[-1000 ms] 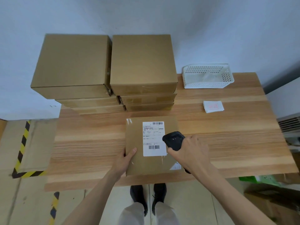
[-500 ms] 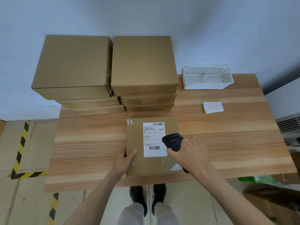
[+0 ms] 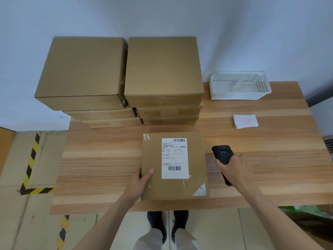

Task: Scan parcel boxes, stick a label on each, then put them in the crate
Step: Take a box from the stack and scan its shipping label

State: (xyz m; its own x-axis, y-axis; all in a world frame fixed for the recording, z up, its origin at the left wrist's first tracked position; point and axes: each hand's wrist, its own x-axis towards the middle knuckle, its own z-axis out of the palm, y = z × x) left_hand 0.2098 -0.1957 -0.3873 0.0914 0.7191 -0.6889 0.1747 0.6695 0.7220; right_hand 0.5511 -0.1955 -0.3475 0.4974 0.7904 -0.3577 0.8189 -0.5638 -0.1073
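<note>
A flat brown parcel box [image 3: 156,184] lies on the wooden table [image 3: 100,159] near its front edge, with a white shipping label [image 3: 174,157] on top. My left hand [image 3: 139,183] grips the box's left edge, thumb on top. My right hand [image 3: 234,168] holds a black barcode scanner [image 3: 222,154] just right of the box, above the table. A small stack of white stickers with red print [image 3: 245,121] lies at the right. A white perforated crate [image 3: 239,85] stands at the back right.
Two stacks of brown parcel boxes [image 3: 84,69] [image 3: 163,69] stand at the back of the table against the wall. Yellow-black floor tape [image 3: 30,165] runs at the left. Green packaging [image 3: 306,209] and cartons lie under the table's right end.
My right hand has carried the scanner to the right, off the parcel box and clear of its label. My left hand stays on the box's left edge.
</note>
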